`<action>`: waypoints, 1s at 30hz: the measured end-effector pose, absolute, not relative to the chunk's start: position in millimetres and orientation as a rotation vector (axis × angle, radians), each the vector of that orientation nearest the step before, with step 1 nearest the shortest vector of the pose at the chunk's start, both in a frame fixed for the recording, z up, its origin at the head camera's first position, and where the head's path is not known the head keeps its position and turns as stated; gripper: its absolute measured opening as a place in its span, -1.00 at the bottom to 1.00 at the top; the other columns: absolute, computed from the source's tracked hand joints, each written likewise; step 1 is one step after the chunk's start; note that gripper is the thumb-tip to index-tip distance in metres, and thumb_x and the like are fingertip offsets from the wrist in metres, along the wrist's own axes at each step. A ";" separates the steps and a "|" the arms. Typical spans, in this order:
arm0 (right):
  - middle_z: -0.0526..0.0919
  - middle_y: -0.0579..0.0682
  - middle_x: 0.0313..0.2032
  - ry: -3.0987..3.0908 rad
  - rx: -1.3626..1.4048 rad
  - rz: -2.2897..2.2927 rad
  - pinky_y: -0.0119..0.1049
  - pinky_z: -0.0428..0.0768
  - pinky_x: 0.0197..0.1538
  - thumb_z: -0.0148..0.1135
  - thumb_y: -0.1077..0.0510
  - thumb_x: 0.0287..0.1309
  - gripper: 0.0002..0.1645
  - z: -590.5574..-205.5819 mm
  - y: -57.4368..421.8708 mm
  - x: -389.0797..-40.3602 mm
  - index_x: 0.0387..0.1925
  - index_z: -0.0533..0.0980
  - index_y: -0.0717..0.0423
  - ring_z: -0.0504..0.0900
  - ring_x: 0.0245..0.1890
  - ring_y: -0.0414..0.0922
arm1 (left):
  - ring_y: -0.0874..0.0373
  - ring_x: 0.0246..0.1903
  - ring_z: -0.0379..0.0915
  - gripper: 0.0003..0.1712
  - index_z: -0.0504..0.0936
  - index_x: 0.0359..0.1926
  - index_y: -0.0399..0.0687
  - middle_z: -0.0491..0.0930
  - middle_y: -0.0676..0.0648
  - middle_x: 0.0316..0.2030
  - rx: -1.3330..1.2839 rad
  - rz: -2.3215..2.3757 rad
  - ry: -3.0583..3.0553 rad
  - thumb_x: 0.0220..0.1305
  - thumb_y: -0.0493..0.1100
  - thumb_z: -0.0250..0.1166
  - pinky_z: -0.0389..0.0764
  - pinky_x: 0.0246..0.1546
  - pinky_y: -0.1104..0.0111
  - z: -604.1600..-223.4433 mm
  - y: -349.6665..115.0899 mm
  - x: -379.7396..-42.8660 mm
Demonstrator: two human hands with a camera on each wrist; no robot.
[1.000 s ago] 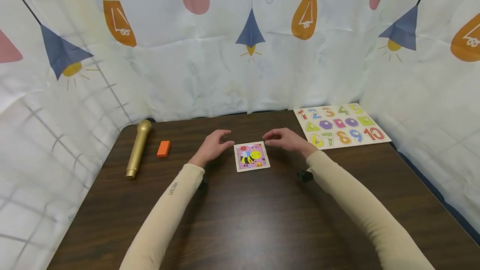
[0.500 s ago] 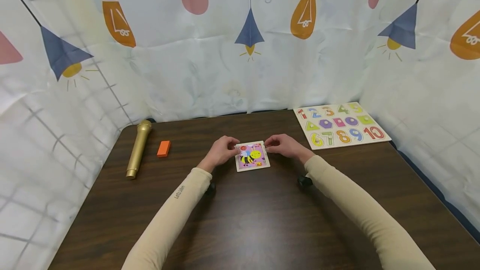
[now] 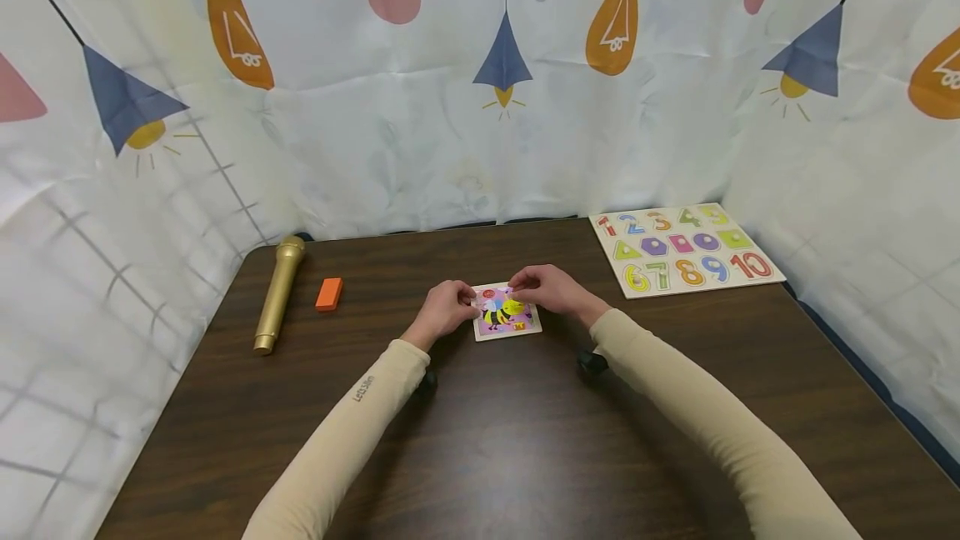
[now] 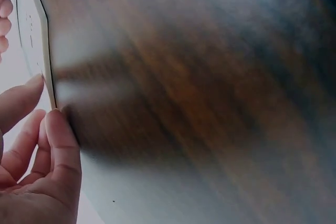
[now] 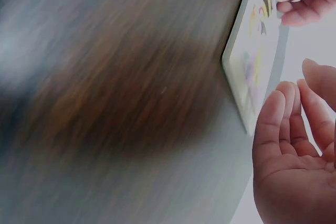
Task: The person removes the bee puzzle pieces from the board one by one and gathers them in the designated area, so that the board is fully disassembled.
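Note:
A small square bee picture puzzle [image 3: 508, 321] with a pale border lies on the table in the head view. My left hand [image 3: 444, 311] is at its left edge; in the left wrist view, the thumb [image 4: 35, 83] and forefinger [image 4: 62, 129] pinch the board's edge near a corner. Over the puzzle's upper right part hovers my right hand [image 3: 553, 290]. The right wrist view shows its fingers [image 5: 272, 111] loosely bent, thumb apart, nothing between them. The hands cover parts of the puzzle's upper border.
A gold microphone [image 3: 279, 294] and an orange block [image 3: 328, 294] lie to the left on the dark wooden table [image 3: 480, 440]. At the back right is a number puzzle board [image 3: 682, 248]. A patterned white curtain [image 3: 427, 157] hangs behind the table.
Both hands have moved inward: the left hand has come to the puzzle's left edge, and the right hand has shifted left over its upper right part. The puzzle has stayed nearly in place.

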State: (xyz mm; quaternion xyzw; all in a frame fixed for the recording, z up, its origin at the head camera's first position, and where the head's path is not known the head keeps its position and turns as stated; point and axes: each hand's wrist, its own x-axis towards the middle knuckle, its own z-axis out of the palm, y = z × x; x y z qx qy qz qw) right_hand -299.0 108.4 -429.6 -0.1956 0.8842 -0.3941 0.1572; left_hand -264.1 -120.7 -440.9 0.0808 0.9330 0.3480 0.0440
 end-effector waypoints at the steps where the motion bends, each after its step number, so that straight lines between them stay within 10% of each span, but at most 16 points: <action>1: 0.64 -0.01 -0.13 2.527 -0.559 -1.133 -0.18 0.51 0.04 0.28 0.09 0.26 -0.69 -429.2 105.4 -298.7 0.00 0.60 0.11 0.52 -0.13 -0.06 | 0.04 -0.26 0.43 -0.69 0.66 -0.13 -0.28 0.56 -0.12 -0.27 0.241 1.060 2.853 0.11 -0.21 0.44 0.50 -0.10 0.20 -440.1 -120.6 -263.6; 30: 0.67 -0.02 -0.09 2.626 -0.563 -0.912 -0.19 0.54 0.09 0.32 0.11 0.23 -0.70 -434.5 54.4 -308.2 -0.01 0.64 0.08 0.56 -0.08 -0.09 | 0.04 -0.25 0.44 -0.73 0.70 -0.13 -0.25 0.61 -0.12 -0.25 0.269 0.908 2.898 0.16 -0.22 0.43 0.53 -0.08 0.19 -432.1 -117.5 -256.6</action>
